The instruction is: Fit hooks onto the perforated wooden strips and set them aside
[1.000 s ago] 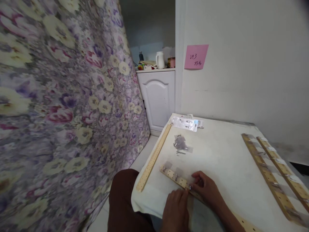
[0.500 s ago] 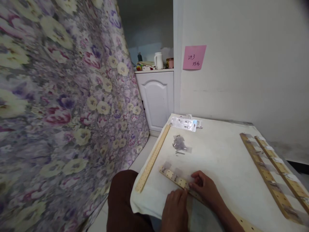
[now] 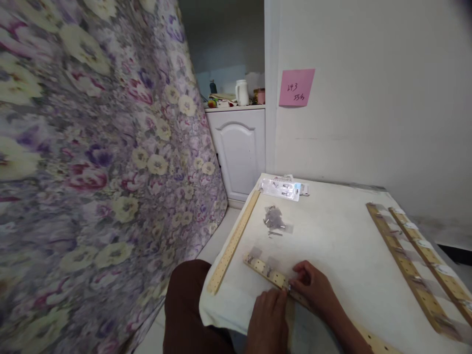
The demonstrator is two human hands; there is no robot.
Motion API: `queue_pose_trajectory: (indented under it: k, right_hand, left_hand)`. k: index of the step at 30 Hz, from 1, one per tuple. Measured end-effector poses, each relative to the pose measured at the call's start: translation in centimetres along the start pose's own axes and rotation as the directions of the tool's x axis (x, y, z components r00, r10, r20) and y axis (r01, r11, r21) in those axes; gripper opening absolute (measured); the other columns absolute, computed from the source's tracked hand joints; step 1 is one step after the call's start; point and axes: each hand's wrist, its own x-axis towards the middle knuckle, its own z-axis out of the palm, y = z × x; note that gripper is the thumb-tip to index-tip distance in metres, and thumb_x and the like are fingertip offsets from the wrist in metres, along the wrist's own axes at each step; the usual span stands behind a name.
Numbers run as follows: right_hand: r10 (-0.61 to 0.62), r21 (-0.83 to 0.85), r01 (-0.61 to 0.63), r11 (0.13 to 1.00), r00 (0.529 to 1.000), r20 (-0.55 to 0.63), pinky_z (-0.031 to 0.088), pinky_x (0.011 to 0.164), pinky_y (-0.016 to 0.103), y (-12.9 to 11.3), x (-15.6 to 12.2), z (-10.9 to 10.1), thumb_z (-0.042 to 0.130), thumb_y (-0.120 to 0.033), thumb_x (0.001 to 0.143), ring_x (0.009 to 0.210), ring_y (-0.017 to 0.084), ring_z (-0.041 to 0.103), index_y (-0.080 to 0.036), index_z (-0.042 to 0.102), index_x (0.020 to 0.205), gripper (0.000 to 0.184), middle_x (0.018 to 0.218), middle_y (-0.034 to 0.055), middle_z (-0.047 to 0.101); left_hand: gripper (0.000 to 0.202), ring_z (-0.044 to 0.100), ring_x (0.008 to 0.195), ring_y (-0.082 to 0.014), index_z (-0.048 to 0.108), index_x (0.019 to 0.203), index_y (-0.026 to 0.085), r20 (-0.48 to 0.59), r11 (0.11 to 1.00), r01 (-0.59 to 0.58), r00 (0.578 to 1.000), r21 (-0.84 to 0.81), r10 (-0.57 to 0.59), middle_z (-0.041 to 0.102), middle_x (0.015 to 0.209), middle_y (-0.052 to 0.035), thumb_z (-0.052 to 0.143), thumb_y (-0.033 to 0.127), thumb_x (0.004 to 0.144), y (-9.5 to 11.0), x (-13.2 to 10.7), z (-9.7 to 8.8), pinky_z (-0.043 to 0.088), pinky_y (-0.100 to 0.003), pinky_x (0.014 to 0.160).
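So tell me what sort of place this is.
Likely a home room used for handwork: a white cupboard with a jug on top, a flowered cloth hanging, wooden strips on a table.

- Left hand [image 3: 267, 317]: wrist cut off by the bottom edge.
- Right hand [image 3: 313, 287]: forearm runs out at the bottom edge; grip unreadable.
- Perforated wooden strip [image 3: 265, 269]: stretch beneath both hands hidden; end nearest the person cut off below the right forearm.
- Small item [image 3: 288, 287] at the fingertips: too small to tell, possibly a metal clip.
- Heap of metal parts [image 3: 273, 218], beyond the hands: too small to identify.
- Two long strips [image 3: 405, 265], right of the right hand: cut off by the right edge.
- Floral cloth [image 3: 92, 147], left of the left hand: blurred.
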Motion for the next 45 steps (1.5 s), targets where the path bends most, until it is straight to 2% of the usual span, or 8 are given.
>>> queue_pose_trajectory:
  k: [8, 13, 18, 22, 30, 36, 45]
  right_hand:
    - [-0.003, 0.024, 0.003, 1.000, 1.000, 0.007, 0.041, 0.062, 0.027, 0.3, 0.3, 0.1, 0.064, -0.028, 0.066, 0.065, 0.017, 0.057, -0.021, 0.056, 0.084, 0.021, 0.067, -0.0031, 0.058]
    - [-0.014, 0.002, 0.014, 1.000, 1.000, 0.002, 0.041, 0.062, 0.027, 0.2, 0.2, 0.0, 0.065, -0.029, 0.066, 0.063, 0.016, 0.054, -0.020, 0.058, 0.085, 0.022, 0.076, -0.0004, 0.062]
    - [-0.024, 0.031, 0.023, 0.999, 1.000, 0.020, 0.041, 0.060, 0.027, 0.5, 0.2, -0.3, 0.061, -0.033, 0.071, 0.062, 0.015, 0.053, -0.019, 0.058, 0.091, 0.025, 0.082, 0.0010, 0.065]
    - [-0.034, 0.047, 0.033, 0.998, 0.999, 0.011, 0.043, 0.061, 0.028, 0.8, 0.0, -0.3, 0.055, -0.038, 0.077, 0.063, 0.016, 0.055, -0.020, 0.059, 0.093, 0.025, 0.084, 0.0020, 0.066]
    - [-0.038, -0.106, 0.032, 0.994, 0.998, -0.054, 0.044, 0.067, 0.029, 0.0, -0.1, 0.2, 0.060, -0.040, 0.072, 0.072, 0.019, 0.060, -0.022, 0.060, 0.089, 0.025, 0.085, 0.0021, 0.067]
    - [-0.014, -0.127, 0.008, 0.992, 0.999, -0.045, 0.044, 0.066, 0.029, -0.2, 0.0, 0.2, 0.061, -0.038, 0.071, 0.069, 0.018, 0.058, -0.022, 0.060, 0.088, 0.023, 0.083, 0.0015, 0.066]
    - [-0.026, -0.102, 0.020, 0.995, 0.998, -0.060, 0.043, 0.065, 0.029, 0.0, 0.2, 0.3, 0.063, -0.036, 0.069, 0.069, 0.018, 0.058, -0.022, 0.062, 0.083, 0.021, 0.080, 0.0010, 0.067]
  left_hand:
    - [0.062, 0.052, 0.102, -0.0272, 0.047, 0.133, 0.012, -0.035, 0.999, -0.029, 0.999, -0.034, 0.028, 0.058, 0.117, -0.0139, 0.044, -0.001, 0.073, -0.2, 0.0, 0.2, 0.044, -0.045, 0.092]
    - [0.064, 0.053, 0.102, -0.0268, 0.047, 0.134, 0.013, -0.083, 0.995, -0.077, 0.994, -0.059, 0.072, 0.059, 0.116, -0.0145, 0.042, -0.002, 0.072, -0.8, -0.1, 0.4, 0.045, -0.045, 0.091]
    - [0.061, 0.053, 0.107, -0.0251, 0.045, 0.136, 0.013, -0.146, 0.991, -0.085, 0.987, -0.101, 0.070, 0.059, 0.118, -0.0142, 0.038, 0.000, 0.077, -1.0, -0.5, 0.2, 0.043, -0.042, 0.096]
    - [0.062, 0.053, 0.108, -0.0256, 0.045, 0.136, 0.014, -0.112, 0.996, -0.028, 0.994, -0.087, 0.018, 0.059, 0.119, -0.0135, 0.039, 0.000, 0.076, -0.7, -0.5, 0.1, 0.043, -0.042, 0.097]
    - [0.068, 0.052, 0.107, -0.0249, 0.043, 0.138, 0.019, -0.009, 0.996, 0.067, 0.998, -0.063, -0.067, 0.059, 0.120, -0.0099, 0.041, -0.003, 0.074, -0.1, -0.1, 0.1, 0.041, -0.041, 0.098]
    - [0.063, 0.051, 0.107, -0.0252, 0.042, 0.139, 0.017, 0.011, 0.998, 0.052, 0.999, -0.042, -0.052, 0.058, 0.120, -0.0111, 0.043, -0.001, 0.078, 0.0, 0.2, -0.1, 0.041, -0.042, 0.097]
    - [0.064, 0.051, 0.109, -0.0250, 0.043, 0.138, 0.015, -0.046, 1.000, -0.005, 0.999, -0.024, 0.004, 0.057, 0.124, -0.0127, 0.041, -0.002, 0.076, -0.8, 0.1, 0.7, 0.041, -0.042, 0.098]
